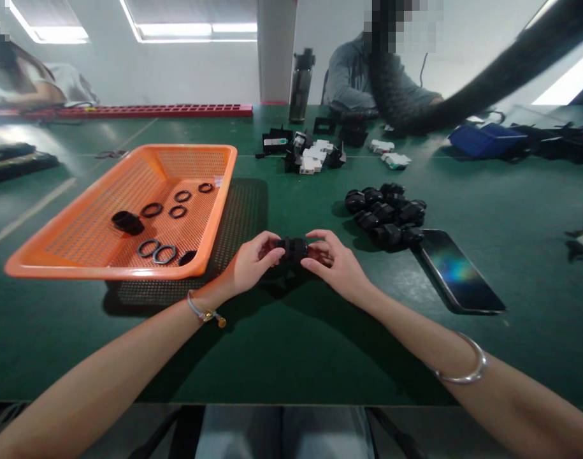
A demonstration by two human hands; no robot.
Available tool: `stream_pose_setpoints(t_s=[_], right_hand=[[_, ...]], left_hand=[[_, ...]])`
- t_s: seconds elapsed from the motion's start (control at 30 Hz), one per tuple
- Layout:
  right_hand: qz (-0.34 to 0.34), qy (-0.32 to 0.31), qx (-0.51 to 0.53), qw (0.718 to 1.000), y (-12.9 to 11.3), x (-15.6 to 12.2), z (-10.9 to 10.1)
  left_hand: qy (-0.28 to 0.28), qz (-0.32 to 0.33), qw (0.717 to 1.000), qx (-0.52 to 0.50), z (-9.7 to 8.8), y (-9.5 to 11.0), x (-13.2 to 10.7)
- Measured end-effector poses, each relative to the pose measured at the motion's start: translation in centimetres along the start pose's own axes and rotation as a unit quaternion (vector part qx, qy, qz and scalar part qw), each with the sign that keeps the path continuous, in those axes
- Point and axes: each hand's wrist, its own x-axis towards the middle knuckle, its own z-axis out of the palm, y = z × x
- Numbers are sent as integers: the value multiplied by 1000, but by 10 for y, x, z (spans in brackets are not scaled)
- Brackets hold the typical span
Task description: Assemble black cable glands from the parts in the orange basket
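A black cable gland (295, 249) lies level between my two hands, just above the table. My left hand (255, 260) pinches its left end between thumb and fingers. On the other end, the thumb and curled fingers of my right hand (336, 262) close around the wide cap. To the left is an orange plastic basket (104, 273) holding several black ring nuts (151, 210) and a loose black threaded fitting (127, 222). Beyond my right hand sits a pile of similar black cable glands (385, 215).
A phone (460, 271) lies right of the pile. White and black small parts (315, 153) are heaped farther back, near a dark bottle (301, 86). A thick black hose (463, 95) hangs across the upper right. One person (353, 76) sits opposite, another at far left.
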Motion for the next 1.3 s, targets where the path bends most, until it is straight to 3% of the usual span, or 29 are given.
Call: stream_pose_setpoints(t_s=[0.27,1.3], right_hand=[[-35,-11,-23,999,-2,-1,0],[39,-10,5,999,1,2,2]], left_hand=[[-5,6,1000,-19,0,0,1],[-19,9,999,-42,0,-2,0]])
